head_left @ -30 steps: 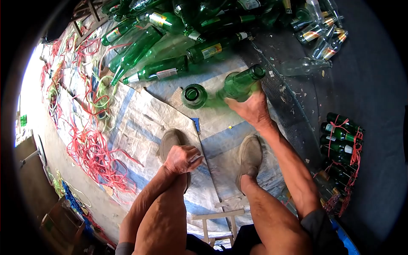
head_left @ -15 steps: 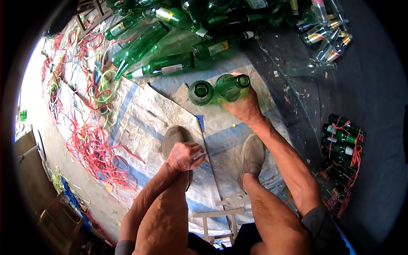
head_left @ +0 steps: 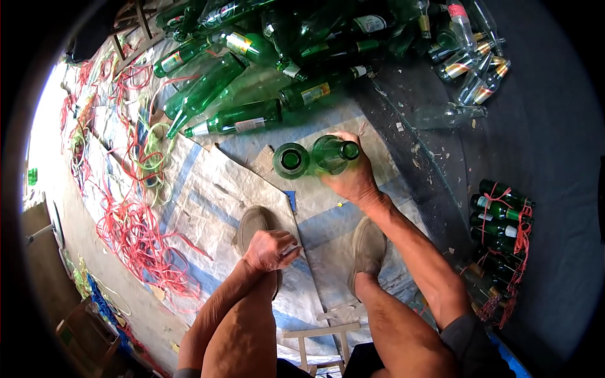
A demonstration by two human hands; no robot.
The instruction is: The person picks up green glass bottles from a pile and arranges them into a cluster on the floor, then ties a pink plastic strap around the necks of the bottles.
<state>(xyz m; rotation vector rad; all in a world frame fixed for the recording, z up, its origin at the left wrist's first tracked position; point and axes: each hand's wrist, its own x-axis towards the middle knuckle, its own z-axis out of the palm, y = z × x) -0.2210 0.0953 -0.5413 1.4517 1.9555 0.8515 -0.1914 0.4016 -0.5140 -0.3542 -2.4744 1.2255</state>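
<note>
My right hand (head_left: 353, 179) is wrapped round a green glass bottle (head_left: 329, 154), which stands slightly tilted with its mouth toward me. Just left of it, a second green bottle (head_left: 291, 161) stands upright on the sheet, apart from my left hand. My left hand (head_left: 272, 250) is closed in a loose fist above my left shoe, its forearm lying along my leg. What that fist holds, if anything, is hidden.
Many green bottles (head_left: 252, 123) lie heaped at the front. Clear bottles (head_left: 450, 116) lie at front right. Bundled bottles (head_left: 501, 227) tied with red string lie at right. Tangled red string (head_left: 142, 242) covers the left of the woven sheet (head_left: 208, 183). Shoes (head_left: 368, 246) stand below.
The whole view has shifted slightly, so the scene sits lower. My right hand keeps its hold on the bottle beside the standing one. My left hand stays closed near my shoe.
</note>
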